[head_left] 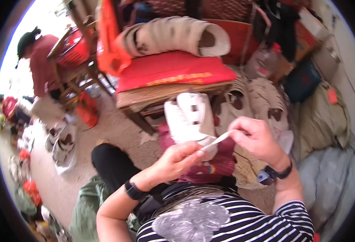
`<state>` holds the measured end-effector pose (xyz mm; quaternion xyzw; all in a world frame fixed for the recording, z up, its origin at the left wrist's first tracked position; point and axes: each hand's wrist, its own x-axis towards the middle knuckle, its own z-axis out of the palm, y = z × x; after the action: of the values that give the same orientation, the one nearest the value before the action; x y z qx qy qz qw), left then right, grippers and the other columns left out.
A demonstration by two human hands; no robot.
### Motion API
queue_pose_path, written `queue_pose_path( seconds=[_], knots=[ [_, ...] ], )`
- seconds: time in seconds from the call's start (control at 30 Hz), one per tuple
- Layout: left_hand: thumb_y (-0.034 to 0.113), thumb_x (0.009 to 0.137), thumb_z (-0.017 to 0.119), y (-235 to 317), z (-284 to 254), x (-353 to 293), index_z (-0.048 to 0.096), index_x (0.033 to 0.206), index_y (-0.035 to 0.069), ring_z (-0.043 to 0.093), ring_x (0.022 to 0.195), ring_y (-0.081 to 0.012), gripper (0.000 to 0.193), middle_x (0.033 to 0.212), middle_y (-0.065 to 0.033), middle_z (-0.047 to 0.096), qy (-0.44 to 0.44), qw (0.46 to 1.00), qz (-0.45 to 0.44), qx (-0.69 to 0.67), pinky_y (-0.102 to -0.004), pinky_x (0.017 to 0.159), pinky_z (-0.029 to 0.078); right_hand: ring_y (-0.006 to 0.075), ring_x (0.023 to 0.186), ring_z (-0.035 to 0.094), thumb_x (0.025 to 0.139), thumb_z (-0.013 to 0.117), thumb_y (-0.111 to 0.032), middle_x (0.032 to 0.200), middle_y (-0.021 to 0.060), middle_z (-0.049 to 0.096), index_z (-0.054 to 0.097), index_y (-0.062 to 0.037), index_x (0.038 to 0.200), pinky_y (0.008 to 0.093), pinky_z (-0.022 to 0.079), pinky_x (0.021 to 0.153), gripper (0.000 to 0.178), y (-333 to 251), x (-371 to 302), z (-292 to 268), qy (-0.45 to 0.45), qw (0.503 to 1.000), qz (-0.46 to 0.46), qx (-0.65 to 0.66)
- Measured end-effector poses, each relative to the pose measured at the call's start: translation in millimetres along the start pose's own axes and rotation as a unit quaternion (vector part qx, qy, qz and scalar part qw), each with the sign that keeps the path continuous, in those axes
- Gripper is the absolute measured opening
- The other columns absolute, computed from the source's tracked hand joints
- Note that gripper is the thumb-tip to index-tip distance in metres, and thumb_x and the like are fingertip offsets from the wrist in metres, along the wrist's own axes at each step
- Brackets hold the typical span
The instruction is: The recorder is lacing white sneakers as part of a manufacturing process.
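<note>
A thin white strip (pixel 217 140) is stretched between my two hands above my lap. My left hand (pixel 179 160) pinches its lower end, close to a pale shoe upper, while my right hand (pixel 253 138) grips the other end, higher and to the right. Just beyond the strip, white shoe uppers (pixel 187 117) lie bunched together against the front of a wooden bench. Under them a maroon cloth (pixel 193 174) covers my lap. Whether the strip is joined to an upper cannot be made out, since my left fingers hide that spot.
On the wooden bench (pixel 135 99), a red cushion (pixel 173 72) carries a long row of nested beige uppers (pixel 165 36). More rows of beige shoes (pixel 266 99) stand right of it. Grey sacking (pixel 330 177) lies at far right. Another person (pixel 44 60) bends by a chair at left.
</note>
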<state>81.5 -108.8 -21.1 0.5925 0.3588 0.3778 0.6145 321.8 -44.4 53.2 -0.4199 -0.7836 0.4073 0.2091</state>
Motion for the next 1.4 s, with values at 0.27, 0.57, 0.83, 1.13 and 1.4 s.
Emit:
queue_pose_path(
  seconds=[0.27,0.57,0.83,1.13,1.4],
  knots=[
    [0.014,0.096,0.057,6,6,-8,0.064,0.092,0.002,0.059,0.07,-0.0234,0.015,0.076,-0.0113,0.06,0.03,0.994,0.017,0.104,-0.0353,0.065,0.048,0.0322,0.096,0.06,0.089,0.055,-0.004,0.106,0.018,0.058,0.055,0.0014,0.11,0.038,0.049,0.085,0.022,3,12,32,0.035,0.975,-0.183,-0.123],
    [0.014,0.097,0.056,-11,3,-5,0.063,0.096,-0.001,0.058,0.064,-0.0152,0.017,0.072,-0.009,0.061,0.087,0.991,-0.009,0.101,-0.0327,0.059,0.048,0.0251,0.088,0.063,0.092,0.06,-0.012,0.097,0.0155,0.062,0.06,0.0024,0.105,0.0337,0.05,0.077,0.019,2,14,47,-0.095,0.992,-0.064,0.055],
    [0.009,0.087,0.069,-26,-8,29,0.064,0.11,0.005,0.051,0.065,-0.0122,0.024,0.08,-0.0038,0.052,0.261,0.931,0.068,0.245,-0.0269,0.06,0.046,0.021,0.079,0.065,0.085,0.067,-0.012,0.087,0.0092,0.061,0.069,-0.0037,0.089,0.0305,0.051,0.069,0.009,51,43,49,0.103,0.994,-0.043,0.005],
    [0.008,0.083,0.072,-37,-5,33,0.064,0.118,0.011,0.049,0.066,-0.0119,0.036,0.086,-0.0037,0.047,0.249,0.915,0.074,0.309,-0.0261,0.06,0.045,0.0079,0.08,0.061,0.085,0.07,-0.005,0.087,0.0023,0.052,0.065,-0.0002,0.088,0.0223,0.05,0.07,0.008,77,51,74,0.121,0.989,-0.022,0.087],
    [0.007,0.082,0.072,-43,-6,33,0.064,0.117,0.011,0.05,0.067,-0.0141,0.036,0.087,-0.0049,0.047,0.254,0.906,0.082,0.328,-0.0271,0.06,0.046,0.019,0.075,0.064,0.083,0.071,-0.011,0.088,0.0074,0.058,0.062,-0.0029,0.087,0.0303,0.054,0.066,0.013,73,52,84,0.154,0.986,-0.069,0.017]
  ],
)
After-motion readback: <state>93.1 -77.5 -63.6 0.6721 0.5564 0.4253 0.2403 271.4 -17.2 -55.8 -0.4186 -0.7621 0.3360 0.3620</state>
